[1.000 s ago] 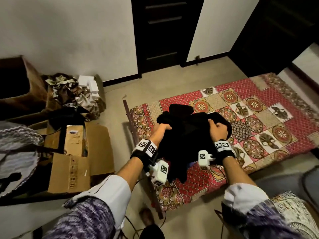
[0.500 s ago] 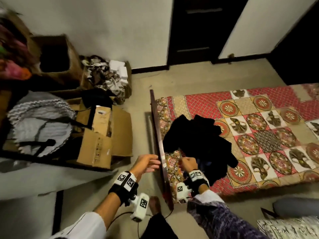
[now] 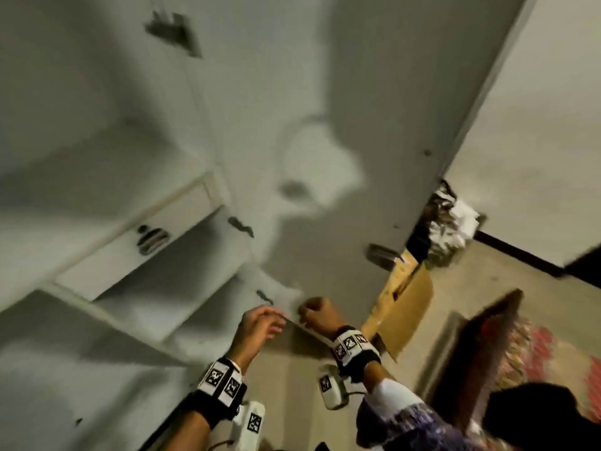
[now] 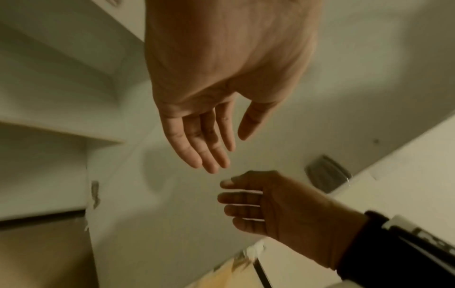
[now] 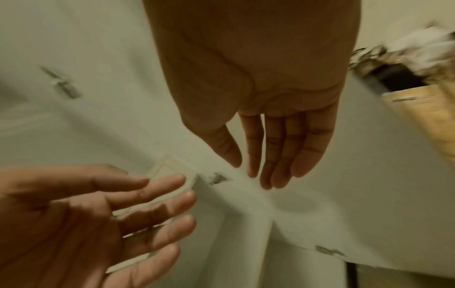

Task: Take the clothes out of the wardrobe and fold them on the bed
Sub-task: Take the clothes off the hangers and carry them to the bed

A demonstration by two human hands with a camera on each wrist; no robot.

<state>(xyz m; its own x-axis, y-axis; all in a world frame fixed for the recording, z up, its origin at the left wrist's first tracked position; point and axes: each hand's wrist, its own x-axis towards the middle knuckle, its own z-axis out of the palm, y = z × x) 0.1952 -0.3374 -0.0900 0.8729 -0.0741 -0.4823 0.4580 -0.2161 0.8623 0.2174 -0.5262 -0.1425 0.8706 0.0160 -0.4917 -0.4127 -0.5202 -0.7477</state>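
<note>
The head view is blurred and faces a white wardrobe (image 3: 136, 255) with bare-looking shelves and an open door (image 3: 357, 141). My left hand (image 3: 261, 323) and right hand (image 3: 317, 315) are raised side by side in front of its lower shelves, both empty. In the left wrist view the left hand (image 4: 229, 154) has straight, loose fingers, and the right hand (image 4: 256, 202) is just below it. In the right wrist view the right hand (image 5: 253, 175) also has straight fingers, close to the door's edge. A black garment (image 3: 536, 415) lies on the patterned bed (image 3: 533, 346) at lower right.
A cardboard box (image 3: 403, 304) stands on the floor just right of the wardrobe door. Behind it is a heap of crumpled cloth or paper (image 3: 452, 222) by the wall. The bed's dark wooden end (image 3: 481, 346) is close to my right arm.
Both hands let go of the black garment, which stays on the bed. I turned left from the bed to the wardrobe, and both hands rose towards its shelves.
</note>
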